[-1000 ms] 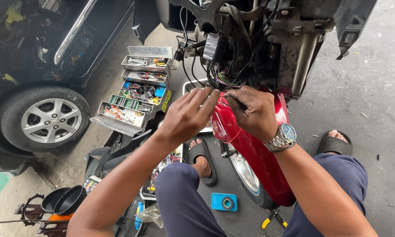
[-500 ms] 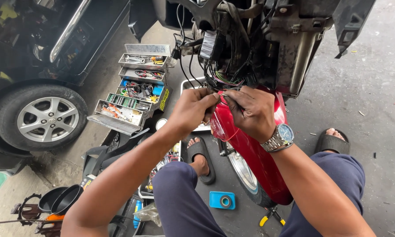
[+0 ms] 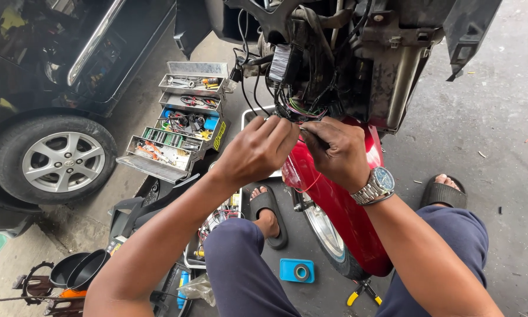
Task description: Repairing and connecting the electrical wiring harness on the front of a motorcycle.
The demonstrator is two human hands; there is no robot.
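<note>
My left hand [image 3: 257,149] and my right hand [image 3: 336,151] meet just above the red front fender [image 3: 340,205] of a scooter. Both pinch thin wires [image 3: 304,111] that hang from the tangled black wiring bundle [image 3: 287,64] under the stripped front of the scooter. The fingertips nearly touch each other. A metal wristwatch [image 3: 376,185] sits on my right wrist. What lies between the fingers is too small to make out beyond the wires.
An open tiered metal toolbox [image 3: 179,120] stands to the left. A car wheel [image 3: 55,158] is at far left. A blue tape box [image 3: 297,270] and yellow-handled pliers [image 3: 362,292] lie on the concrete floor by the front tyre [image 3: 328,235]. My sandalled feet flank the wheel.
Both hands have stayed together on the wires, shifting slightly up toward the wiring bundle; the fingers of my left hand have curled in tighter.
</note>
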